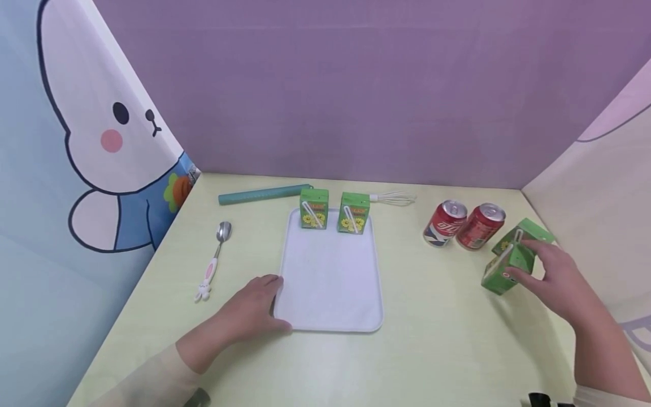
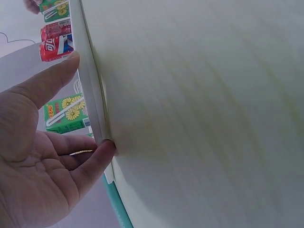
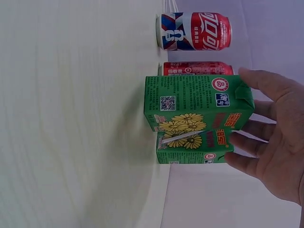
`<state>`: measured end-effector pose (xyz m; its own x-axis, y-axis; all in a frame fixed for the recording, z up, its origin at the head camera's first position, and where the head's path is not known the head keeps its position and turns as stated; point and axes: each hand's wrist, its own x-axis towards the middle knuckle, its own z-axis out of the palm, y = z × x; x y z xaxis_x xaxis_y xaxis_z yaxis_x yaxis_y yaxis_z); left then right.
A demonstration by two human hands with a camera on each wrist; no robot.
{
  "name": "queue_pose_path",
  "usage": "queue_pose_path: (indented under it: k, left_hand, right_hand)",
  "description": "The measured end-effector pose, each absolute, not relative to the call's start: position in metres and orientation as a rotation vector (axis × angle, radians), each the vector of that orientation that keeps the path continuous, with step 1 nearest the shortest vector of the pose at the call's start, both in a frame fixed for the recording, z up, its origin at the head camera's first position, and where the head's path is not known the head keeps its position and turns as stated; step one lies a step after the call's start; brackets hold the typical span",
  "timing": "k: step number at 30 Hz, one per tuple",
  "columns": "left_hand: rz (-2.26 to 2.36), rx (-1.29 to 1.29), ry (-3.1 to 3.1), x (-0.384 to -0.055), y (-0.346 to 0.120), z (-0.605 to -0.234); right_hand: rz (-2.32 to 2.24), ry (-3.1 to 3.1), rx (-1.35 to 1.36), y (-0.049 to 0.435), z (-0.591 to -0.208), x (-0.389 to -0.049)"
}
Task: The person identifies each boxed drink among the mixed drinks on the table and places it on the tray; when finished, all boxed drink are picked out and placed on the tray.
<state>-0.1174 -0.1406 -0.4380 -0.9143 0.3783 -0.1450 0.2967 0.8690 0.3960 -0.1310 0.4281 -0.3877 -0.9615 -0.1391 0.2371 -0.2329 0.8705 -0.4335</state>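
Observation:
My right hand (image 1: 554, 277) grips the top end of a green juice box (image 1: 508, 268) with a white straw, tilted and raised off the table. Just behind it stands another green juice box (image 1: 538, 230), partly covered; the right wrist view shows the held box (image 3: 190, 102) overlapping it. At the near left corner of a white tray (image 1: 330, 282), my left hand (image 1: 251, 311) holds the rim, thumb along the near edge and fingers at the left side. Two more juice boxes, one left (image 1: 314, 209) and one right (image 1: 353, 213), stand upright at the tray's far end.
Two red cola cans, one left (image 1: 445, 223) and one right (image 1: 480, 226), stand left of the held box. Behind the tray lie a teal stick-like thing (image 1: 261, 194) and a white whisk (image 1: 394, 198). A rabbit-handled spoon (image 1: 211, 268) lies at left. Curtains border the table (image 1: 432, 350).

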Motion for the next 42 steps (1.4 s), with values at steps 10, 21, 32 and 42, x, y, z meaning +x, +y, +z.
queue_pose_path:
  k: [10,21,32,42]
  left_hand:
    - [0.546,0.530,2.824,-0.117,-0.141,-0.436]
    - [0.550,0.496,2.809,-0.117,-0.141,-0.436]
    - [0.553,0.504,2.811,-0.117,-0.141,-0.438]
    - [0.544,0.515,2.812,-0.116,-0.140,-0.435]
  right_hand:
    - [0.629,-2.921,0.216,0.419,-0.388,-0.132]
    - [0.649,-2.888,0.281,0.383,-0.389,-0.141]
    - [0.653,-2.896,0.382,0.329,-0.372,-0.152]
    - [0.644,-2.882,0.582,0.279,-0.360,-0.170]
